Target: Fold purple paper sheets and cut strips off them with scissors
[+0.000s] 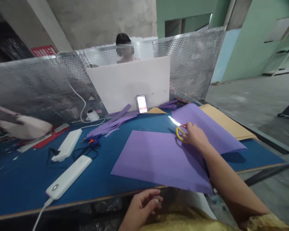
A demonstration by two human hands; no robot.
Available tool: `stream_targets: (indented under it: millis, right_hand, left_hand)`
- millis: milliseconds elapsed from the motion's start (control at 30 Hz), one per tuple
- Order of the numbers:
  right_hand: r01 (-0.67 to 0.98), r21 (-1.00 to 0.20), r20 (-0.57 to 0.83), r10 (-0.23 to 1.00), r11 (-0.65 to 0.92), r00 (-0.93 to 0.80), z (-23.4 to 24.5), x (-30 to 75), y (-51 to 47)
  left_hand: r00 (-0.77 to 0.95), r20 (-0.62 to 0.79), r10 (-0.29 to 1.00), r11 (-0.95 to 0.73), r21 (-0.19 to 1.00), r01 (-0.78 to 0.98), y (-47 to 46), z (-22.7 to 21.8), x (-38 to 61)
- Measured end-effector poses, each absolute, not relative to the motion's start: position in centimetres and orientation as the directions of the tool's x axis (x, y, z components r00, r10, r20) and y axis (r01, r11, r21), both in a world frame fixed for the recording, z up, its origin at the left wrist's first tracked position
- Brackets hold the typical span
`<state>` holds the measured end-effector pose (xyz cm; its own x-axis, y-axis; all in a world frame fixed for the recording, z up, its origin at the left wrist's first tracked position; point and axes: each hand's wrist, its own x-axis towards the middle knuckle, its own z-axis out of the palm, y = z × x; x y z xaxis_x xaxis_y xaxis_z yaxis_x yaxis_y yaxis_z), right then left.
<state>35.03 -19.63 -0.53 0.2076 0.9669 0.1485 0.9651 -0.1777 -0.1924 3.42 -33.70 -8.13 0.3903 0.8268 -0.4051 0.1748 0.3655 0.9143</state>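
Note:
My right hand [194, 134] reaches over the blue table [26, 179] and is closed on a pair of yellow-handled scissors [177, 127], whose blades point away to the left. The scissors lie above a large purple paper sheet [159, 157] that is folded, with its far half [207, 128] raised to the right. My left hand [144, 207] rests below the table's front edge with the fingers loosely curled and nothing in them.
Two white power banks [68, 176] [67, 144] with cables lie at the left. Purple paper strips [113, 123] are piled near a white board [132, 83]. A phone [142, 103] leans on the board. Brown card [227, 123] lies at right. A person sits behind the perforated metal screen [38, 83].

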Motion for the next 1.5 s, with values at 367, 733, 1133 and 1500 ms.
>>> stream_targets:
  millis: [367, 733, 1133, 1500]
  right_hand:
    - [0.916, -0.225, 0.337, 0.909, 0.332, -0.247, -5.0, 35.5, -32.6]
    - [0.889, -0.171, 0.544, 0.793, 0.425, -0.274, -8.0, 32.2, -34.3]
    - [0.633, -0.401, 0.477, 0.741, 0.662, -0.472, -6.8, 26.6, -30.9]
    - [0.814, -0.145, 0.844, 0.499, 0.563, -0.195, -3.5, 27.8, -29.2]
  left_hand:
    - [0.453, -0.32, 0.832, 0.382, 0.923, -0.051, -33.5, -7.1, 3.4]
    - [0.487, -0.389, 0.782, 0.574, 0.754, -0.319, -31.1, -7.1, 5.3]
    - [-0.468, 0.014, 0.883, -0.095, 0.984, -0.149, -22.7, 4.3, 3.7]
    - [0.466, 0.493, 0.734, -0.478, -0.112, 0.871, -22.6, 13.7, 6.8]
